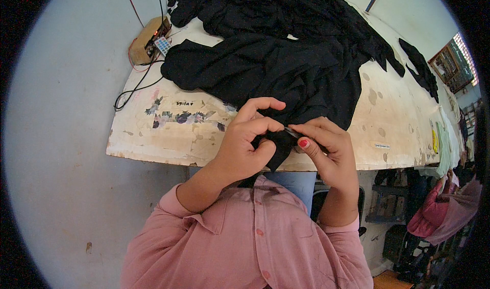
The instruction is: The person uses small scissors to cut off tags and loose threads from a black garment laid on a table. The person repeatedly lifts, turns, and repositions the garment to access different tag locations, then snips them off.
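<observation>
A large heap of black cloth [260,64] covers the middle of the table, and one corner of it hangs over the near edge in front of me. My left hand [245,138] is closed on a fold of this cloth between thumb and fingers, with its index finger lifted. Close beside it, my right hand [329,146] grips a small dark pointed metal tool [292,132], its tip at the left fingertips. The fingers hide most of that tool, so its exact kind cannot be told.
The worn, pale table [390,131] has a curved near edge. At its far left, a brown box with wires [145,41] stands beside a small remote control [163,45]. A narrow black cloth piece [421,69] lies far right. Beyond, a person in a pink sleeve [431,212] sits.
</observation>
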Tool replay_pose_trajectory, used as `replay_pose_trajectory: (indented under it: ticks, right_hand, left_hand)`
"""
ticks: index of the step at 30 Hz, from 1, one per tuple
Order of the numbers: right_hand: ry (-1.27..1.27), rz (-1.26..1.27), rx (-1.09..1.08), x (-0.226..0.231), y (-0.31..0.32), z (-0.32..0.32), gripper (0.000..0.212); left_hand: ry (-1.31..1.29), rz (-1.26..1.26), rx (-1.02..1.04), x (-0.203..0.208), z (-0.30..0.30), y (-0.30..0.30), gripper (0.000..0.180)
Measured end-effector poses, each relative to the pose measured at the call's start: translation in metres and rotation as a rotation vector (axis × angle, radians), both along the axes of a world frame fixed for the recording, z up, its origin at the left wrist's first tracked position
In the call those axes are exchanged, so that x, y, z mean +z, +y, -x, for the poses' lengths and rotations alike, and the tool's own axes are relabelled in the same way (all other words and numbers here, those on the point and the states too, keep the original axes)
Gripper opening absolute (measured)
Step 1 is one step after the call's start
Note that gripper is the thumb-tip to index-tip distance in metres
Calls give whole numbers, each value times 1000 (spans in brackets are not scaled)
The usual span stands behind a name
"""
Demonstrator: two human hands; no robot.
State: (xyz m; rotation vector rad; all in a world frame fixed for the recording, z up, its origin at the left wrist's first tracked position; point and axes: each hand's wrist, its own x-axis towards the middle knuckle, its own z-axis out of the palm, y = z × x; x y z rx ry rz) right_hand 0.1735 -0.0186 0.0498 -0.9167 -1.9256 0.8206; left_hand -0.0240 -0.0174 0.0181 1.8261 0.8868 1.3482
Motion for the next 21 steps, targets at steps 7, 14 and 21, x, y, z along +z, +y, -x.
replay_pose_trajectory:
  ticks: [7,14,21]
  right_hand:
    - [-60,-10,24,7,-1,-1,16]
    - [54,-115,-192,-3,2,4,28]
    - [207,-338,-301,-31,-5,41,48]
  left_hand:
    - [51,-39,21,2,1,-1,25]
    - [-35,112,-31,-1,1,-1,28]
    - [-136,61,-65,-9,-2,3,21]
